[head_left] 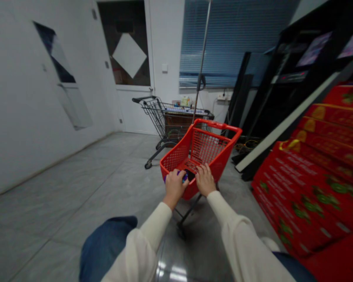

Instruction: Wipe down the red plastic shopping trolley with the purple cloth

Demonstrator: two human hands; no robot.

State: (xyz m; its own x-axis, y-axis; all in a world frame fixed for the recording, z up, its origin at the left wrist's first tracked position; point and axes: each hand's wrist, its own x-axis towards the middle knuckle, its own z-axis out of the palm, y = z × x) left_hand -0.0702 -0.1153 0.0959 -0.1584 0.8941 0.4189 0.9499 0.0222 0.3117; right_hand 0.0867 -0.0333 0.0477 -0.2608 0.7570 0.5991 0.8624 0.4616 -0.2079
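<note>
A small red plastic shopping cart (200,150) with a mesh basket stands on thin dark legs right in front of me. My left hand (174,187) is over its near edge, closed around a blue-purple object (184,177) that shows on both sides of the fingers and is mostly hidden. My right hand (205,179) lies over the near part of the basket, fingers bent downward. Between the two hands sits a small black object (190,175), partly hidden by them. Cream sleeves cover both my forearms.
A larger wire shopping cart (161,117) holding goods stands behind the red one. Stacked red printed cartons (306,184) fill the right side, beside black display stands (300,74). A metal pole (202,58) rises ahead. A white wall and door lie beyond the grey tiled floor (76,196).
</note>
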